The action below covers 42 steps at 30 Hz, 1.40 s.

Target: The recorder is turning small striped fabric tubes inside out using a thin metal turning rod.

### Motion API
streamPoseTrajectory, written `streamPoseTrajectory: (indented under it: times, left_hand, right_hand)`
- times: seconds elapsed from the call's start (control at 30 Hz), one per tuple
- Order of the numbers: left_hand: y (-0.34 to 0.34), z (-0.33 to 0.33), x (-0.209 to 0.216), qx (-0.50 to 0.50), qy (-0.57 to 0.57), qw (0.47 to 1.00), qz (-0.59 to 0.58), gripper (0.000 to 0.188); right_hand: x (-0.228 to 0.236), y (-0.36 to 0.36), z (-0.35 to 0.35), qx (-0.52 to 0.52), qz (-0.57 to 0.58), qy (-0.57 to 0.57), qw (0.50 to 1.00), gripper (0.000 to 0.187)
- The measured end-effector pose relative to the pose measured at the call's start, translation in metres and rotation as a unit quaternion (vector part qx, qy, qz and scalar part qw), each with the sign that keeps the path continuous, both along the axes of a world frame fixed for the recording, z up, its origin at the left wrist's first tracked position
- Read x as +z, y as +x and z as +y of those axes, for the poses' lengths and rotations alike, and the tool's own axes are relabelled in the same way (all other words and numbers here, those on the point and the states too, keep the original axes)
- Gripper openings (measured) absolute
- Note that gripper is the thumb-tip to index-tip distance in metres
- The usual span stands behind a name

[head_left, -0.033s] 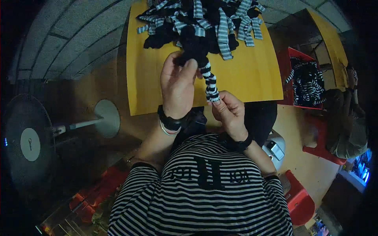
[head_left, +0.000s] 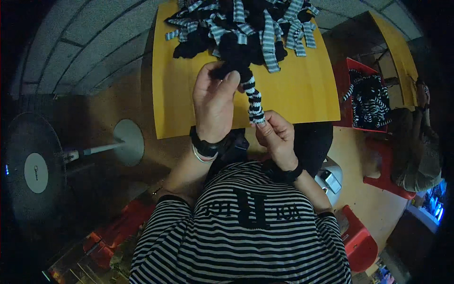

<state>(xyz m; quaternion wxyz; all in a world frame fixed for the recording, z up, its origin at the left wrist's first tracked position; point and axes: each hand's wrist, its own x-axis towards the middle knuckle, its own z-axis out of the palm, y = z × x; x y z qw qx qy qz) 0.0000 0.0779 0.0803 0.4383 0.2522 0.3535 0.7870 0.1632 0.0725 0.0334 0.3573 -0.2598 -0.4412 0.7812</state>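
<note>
Between my hands, over the near part of the yellow table, a knitted piece stretches, black at its far end with a narrow black-and-white striped tube toward me. My left hand is closed on the black part, thumb on top. The fingertips of my right hand pinch the tube's near end, just beyond the table edge. Farther off lies a heap of black knitted pieces with grey-and-black striped strips. The held piece's black end overlaps this heap from here, so its full shape is hidden.
Right of the table, a red crate holds black-and-white striped knitted pieces. A person sits beyond it by a second table. On the left stands a fan; a red stool is at lower right.
</note>
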Motion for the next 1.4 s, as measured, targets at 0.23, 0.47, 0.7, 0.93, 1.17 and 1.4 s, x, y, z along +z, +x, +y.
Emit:
streamPoseTrajectory:
  times: [0.23, 0.47, 0.7, 0.93, 1.17, 1.4]
  left_hand:
    - [-0.037, 0.01, 0.012, 0.03, 0.032, 0.998, 0.052, 0.014]
    - [-0.043, 0.004, 0.001, 0.021, 0.023, 0.996, 0.083, 0.015]
    - [0.023, 0.011, -0.006, -0.051, -0.025, 0.996, 0.07, 0.019]
    - [0.038, -0.005, -0.029, -0.053, -0.1, 0.994, -0.001, 0.028]
    - [0.019, 0.011, -0.065, -0.145, -0.112, 0.983, -0.012, 0.024]
    - [0.002, -0.004, -0.069, -0.142, -0.189, 0.971, 0.026, 0.015]
  right_hand:
    - [-0.018, 0.045, 0.006, 0.063, -0.269, 0.253, 0.927, 0.015]
    - [-0.016, 0.13, 0.027, 0.148, -0.241, 0.214, 0.935, 0.019]
    - [0.002, 0.1, 0.022, -0.187, -0.188, -0.011, 0.964, 0.017]
    - [-0.012, 0.021, 0.005, -0.109, -0.159, 0.245, 0.95, 0.022]
    - [-0.011, 0.075, 0.039, -0.092, -0.242, 0.267, 0.928, 0.018]
    - [-0.009, 0.193, 0.15, -0.252, -0.419, 0.296, 0.821, 0.017]
